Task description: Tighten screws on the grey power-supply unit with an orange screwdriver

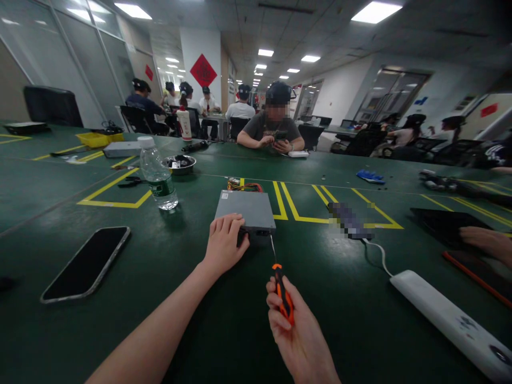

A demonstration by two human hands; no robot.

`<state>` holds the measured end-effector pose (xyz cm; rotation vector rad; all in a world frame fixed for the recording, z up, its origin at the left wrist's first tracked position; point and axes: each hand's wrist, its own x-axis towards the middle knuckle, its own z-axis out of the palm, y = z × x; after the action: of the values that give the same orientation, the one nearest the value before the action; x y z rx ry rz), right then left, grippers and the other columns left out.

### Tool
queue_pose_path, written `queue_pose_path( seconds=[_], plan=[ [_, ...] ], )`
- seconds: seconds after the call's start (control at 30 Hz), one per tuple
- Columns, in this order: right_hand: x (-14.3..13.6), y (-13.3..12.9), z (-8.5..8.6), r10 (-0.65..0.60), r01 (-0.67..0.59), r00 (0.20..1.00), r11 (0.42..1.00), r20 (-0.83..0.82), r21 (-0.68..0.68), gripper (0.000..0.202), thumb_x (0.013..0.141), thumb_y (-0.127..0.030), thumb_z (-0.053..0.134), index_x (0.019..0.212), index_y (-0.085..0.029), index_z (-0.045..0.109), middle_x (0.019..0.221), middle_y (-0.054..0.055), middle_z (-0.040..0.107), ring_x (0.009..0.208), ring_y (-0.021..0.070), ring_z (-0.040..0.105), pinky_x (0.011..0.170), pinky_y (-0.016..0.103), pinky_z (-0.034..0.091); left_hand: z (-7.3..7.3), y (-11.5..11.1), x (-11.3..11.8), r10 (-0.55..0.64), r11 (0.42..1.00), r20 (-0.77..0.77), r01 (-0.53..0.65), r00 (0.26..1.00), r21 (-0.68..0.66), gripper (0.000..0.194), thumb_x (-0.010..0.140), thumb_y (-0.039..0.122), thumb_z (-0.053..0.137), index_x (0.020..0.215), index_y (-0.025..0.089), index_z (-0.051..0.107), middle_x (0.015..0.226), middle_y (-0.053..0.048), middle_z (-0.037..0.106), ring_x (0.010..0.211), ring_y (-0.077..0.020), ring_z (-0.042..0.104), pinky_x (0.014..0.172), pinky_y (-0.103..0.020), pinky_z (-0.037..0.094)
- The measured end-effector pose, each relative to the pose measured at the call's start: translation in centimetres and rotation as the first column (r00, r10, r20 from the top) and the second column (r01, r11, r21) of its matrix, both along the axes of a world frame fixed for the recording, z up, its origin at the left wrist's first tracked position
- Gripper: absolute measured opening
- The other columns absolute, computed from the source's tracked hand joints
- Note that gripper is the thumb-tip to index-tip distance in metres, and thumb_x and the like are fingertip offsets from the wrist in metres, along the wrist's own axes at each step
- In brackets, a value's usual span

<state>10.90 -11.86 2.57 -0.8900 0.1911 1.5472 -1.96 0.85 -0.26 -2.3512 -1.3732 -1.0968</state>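
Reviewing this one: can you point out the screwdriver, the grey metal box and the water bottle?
Screwdriver [284,294]: head view, on its orange-and-black handle.
Grey metal box [250,207]: head view, on its top face.
Water bottle [161,186]: head view, on its green label.

Plain grey metal box [245,207], orange-and-black screwdriver [285,300], dark green tabletop [188,336].
Box label [224,196] white; wires [255,187] mixed, red among them. Tape [114,204] yellow, in angular outlines. Bottle [153,168] clear, label [162,186] green. Phone [86,265] black-screened, pale-edged. Tray [94,140] yellow. Long device [444,314] white, dark marks. Wall diamond [203,70] red.
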Motion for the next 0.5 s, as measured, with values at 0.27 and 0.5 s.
queue_pose_path(
  seconds=[0.27,0.5],
  plan=[
    [-0.62,0.13,-0.66,0.037,-0.037,0.998,0.999,0.043,-0.008,0.017,0.093,-0.021,0.046,0.092,-0.009,0.057,0.07,0.003,0.055,0.045,0.0032,0.044,0.031,0.009,0.029,-0.03,0.05,0.0,-0.004,1.0,-0.001,0.004,1.0,0.01,0.024,0.078,0.024,0.052,0.101,0.021,0.049,0.113,-0.008,0.057,0.108,-0.0239,0.049,0.092,-0.041,0.034],
    [0.02,-0.35,-0.21,0.014,-0.014,1.0,1.0,-0.01,-0.015,0.02,0.094,-0.02,0.042,0.093,-0.008,0.057,0.071,0.004,0.055,0.048,0.0044,0.046,0.031,0.01,0.028,-0.25,0.38,-0.36,-0.028,0.999,-0.01,0.029,1.0,0.017,0.023,0.079,0.025,0.052,0.101,0.021,0.049,0.113,-0.008,0.057,0.108,-0.0238,0.049,0.091,-0.041,0.034]
  ],
)
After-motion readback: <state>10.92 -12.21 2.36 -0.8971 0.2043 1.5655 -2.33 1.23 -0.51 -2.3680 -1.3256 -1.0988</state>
